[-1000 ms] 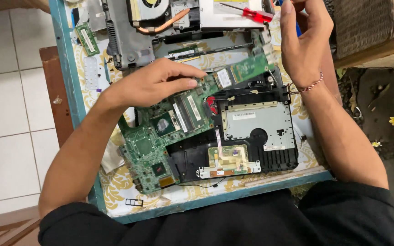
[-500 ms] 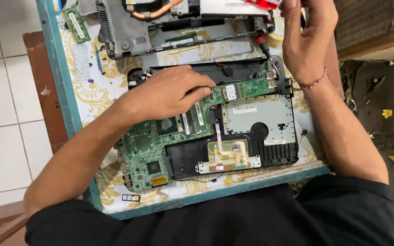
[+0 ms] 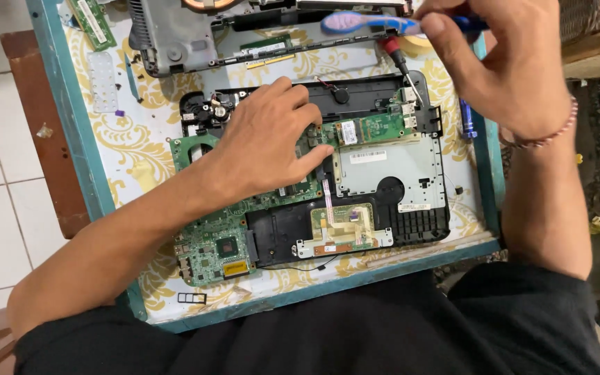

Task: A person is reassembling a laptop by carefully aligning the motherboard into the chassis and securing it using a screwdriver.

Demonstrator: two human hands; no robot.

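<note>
My left hand (image 3: 272, 139) lies flat on a green laptop motherboard (image 3: 210, 250), fingers spread over its middle. The board sits in a black laptop base (image 3: 421, 223) with a silver metal plate (image 3: 397, 170) and a small touchpad board (image 3: 342, 228). At the top right, my right hand (image 3: 505, 66) pinches a blue toothbrush (image 3: 362, 23) held level above the table. Just below the brush lies a red-handled screwdriver (image 3: 392, 48), its tip pointing at the board's right end.
The work lies on a table with a teal rim (image 3: 71, 146) and a patterned white-and-yellow cloth. A grey laptop shell (image 3: 175, 35) sits at the back, a memory stick (image 3: 92, 21) at back left, a blue pen-like tool (image 3: 465, 114) at right. White floor tiles show left.
The view has come closer. My left hand stays pressed on the motherboard, which now lies flatter in the base. My right hand has come lower, with the toothbrush now plainly in it.
</note>
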